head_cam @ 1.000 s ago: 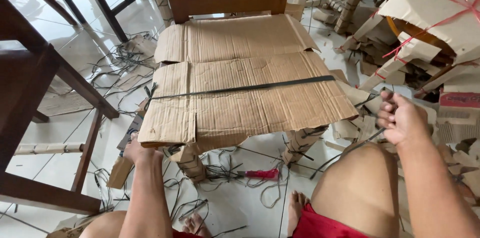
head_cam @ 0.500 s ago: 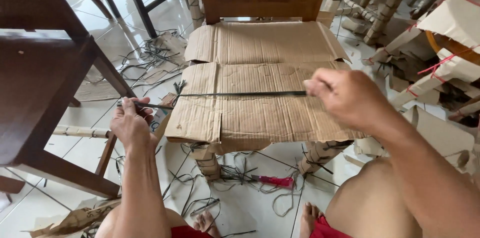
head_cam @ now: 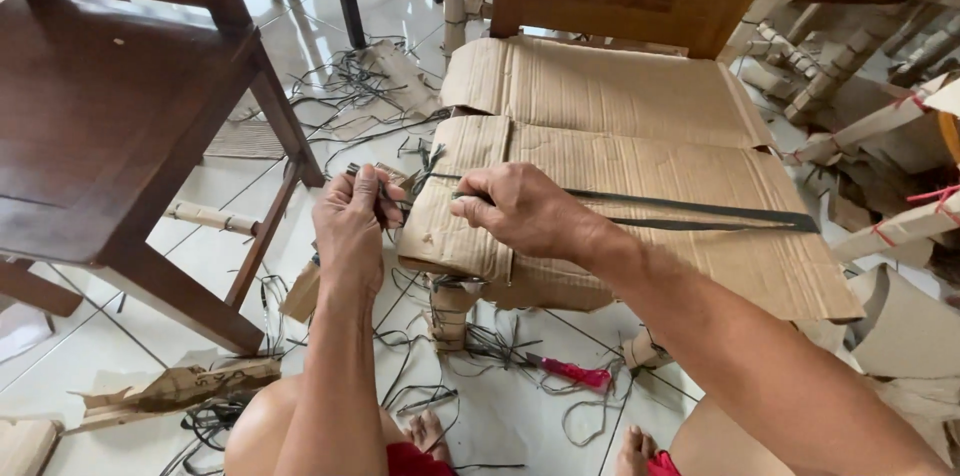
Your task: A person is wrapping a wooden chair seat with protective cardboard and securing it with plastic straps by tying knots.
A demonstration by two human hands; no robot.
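So right now the strap (head_cam: 690,211) lies flat across the cardboard (head_cam: 640,166) on the chair seat, long axis running side to side, from the seat's right edge over to the front-left corner where both my hands are. It reads as two bands, one close over the other, meeting in a point at the right edge.

My right hand (head_cam: 515,208) is on top of the cardboard near that left corner, fingers clenched on the strap, so the rest of it trails off to the right of my knuckles. My left hand (head_cam: 352,218) is just off the seat's left edge, fingers closed on the strap's loose end, which sticks out a bit above my thumb. The hands are near each other but not touching, and the short bit of strap between them bends over the cardboard's left edge. Both are about equally close to that corner.

Count: one strap in hand, two hands on it, two cardboard sheets on the seat, one red-handled tool (head_cam: 573,372) on the floor, and too many strap scraps (head_cam: 340,86) down there to count.
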